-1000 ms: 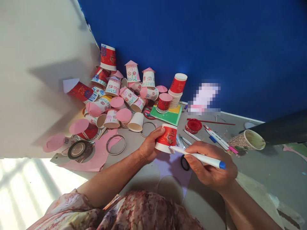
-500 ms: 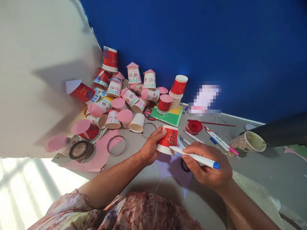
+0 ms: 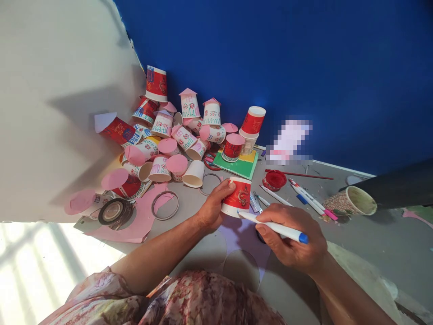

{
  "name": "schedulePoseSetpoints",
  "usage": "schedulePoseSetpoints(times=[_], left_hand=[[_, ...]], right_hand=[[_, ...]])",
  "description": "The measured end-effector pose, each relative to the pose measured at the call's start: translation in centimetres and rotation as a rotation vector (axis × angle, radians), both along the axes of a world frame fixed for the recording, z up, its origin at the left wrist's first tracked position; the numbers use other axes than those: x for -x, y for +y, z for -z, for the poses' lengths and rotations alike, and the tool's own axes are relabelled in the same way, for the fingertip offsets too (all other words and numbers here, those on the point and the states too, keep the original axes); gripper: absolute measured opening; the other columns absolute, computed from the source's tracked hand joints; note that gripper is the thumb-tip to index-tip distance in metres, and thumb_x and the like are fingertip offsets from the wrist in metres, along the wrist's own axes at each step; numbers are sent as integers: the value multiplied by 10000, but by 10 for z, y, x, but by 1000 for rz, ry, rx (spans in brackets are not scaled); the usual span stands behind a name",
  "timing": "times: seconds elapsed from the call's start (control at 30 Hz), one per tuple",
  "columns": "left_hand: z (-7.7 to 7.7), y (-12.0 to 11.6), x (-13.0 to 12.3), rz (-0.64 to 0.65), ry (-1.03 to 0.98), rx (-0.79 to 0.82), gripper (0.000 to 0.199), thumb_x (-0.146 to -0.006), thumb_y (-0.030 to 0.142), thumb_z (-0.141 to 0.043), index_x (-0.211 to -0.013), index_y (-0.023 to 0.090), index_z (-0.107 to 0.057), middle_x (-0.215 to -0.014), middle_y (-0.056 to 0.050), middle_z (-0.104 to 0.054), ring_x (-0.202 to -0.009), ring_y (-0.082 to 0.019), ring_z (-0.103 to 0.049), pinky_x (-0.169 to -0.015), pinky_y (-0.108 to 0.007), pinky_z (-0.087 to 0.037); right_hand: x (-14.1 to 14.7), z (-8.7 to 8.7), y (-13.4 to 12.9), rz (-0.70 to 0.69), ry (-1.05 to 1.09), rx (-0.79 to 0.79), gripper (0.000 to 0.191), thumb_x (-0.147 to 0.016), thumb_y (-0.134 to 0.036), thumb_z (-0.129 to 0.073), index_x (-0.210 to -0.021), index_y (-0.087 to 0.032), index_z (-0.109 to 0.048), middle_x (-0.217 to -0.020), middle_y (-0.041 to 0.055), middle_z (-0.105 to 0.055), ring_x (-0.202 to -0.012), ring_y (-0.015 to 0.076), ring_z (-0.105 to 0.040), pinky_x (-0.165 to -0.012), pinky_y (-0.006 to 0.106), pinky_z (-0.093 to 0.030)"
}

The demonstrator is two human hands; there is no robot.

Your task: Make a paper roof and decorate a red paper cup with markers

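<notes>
A red and white paper cup (image 3: 242,195) is upside down in my left hand (image 3: 215,203), its thumb pressed on the red side and the other fingers mostly hidden behind. My right hand (image 3: 297,239) is closed round a white marker pen (image 3: 279,228) with a blue end. The marker's tip touches the white band low on the cup, by a small blue mark. Beyond my hands, a plain white cup (image 3: 194,174) lies on its side and a red cup with a pink paper top (image 3: 233,148) stands on a green booklet (image 3: 237,168).
Decorated cups (image 3: 162,124) with pink paper roofs are heaped at the left. A cup stack (image 3: 253,122) stands at the back by the blue wall. Tape rings (image 3: 165,217), pink paper (image 3: 142,225), a red pot (image 3: 274,179), markers (image 3: 309,198) and a patterned cup (image 3: 350,201) lie around.
The marker tip has moved slightly left and down along the cup's white band, where a small blue mark now shows. My left hand still grips the cup.
</notes>
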State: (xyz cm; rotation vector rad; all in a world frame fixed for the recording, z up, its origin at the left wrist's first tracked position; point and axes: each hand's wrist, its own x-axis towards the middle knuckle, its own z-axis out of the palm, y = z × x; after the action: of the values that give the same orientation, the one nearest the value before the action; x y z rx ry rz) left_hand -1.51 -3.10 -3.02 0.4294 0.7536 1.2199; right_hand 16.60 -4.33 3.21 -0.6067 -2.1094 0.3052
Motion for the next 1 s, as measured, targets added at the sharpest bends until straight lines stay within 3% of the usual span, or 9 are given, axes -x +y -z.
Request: schedulePoseSetpoints(times=[0.3,0.8,1.0], left_hand=[[0,1,0,-7,-18,5,378,-776,362,-803,-1073,154,-697,-849,-68,-766,-719,-219,-732,-760,-330,-552],[2,0,0,-5,-20,-14,500,-699,429,-864,-1068,142,-687,-904,-81,-771,-744,-209,-721,-747,-312,-549],[0,0,0,5,-4,-25,478,-709,461,-844,-1038,156,-680,-871,-80,-771,-736,-234,-733,-714,-318,-534]], right_hand=[[1,-2,0,-56,11,5,100,-885,-134,-637,-931,-222,-650,-670,-10,-740,-575,159,-718,-562,254,-555],[-2,4,1,84,21,-58,69,-921,-142,-625,-940,-195,-664,-739,28,-770,-603,151,-719,-591,250,-565],[0,3,0,1,34,-40,61,-919,-147,-627,-950,-187,-661,-677,16,-734,-575,152,-694,-559,257,-546]])
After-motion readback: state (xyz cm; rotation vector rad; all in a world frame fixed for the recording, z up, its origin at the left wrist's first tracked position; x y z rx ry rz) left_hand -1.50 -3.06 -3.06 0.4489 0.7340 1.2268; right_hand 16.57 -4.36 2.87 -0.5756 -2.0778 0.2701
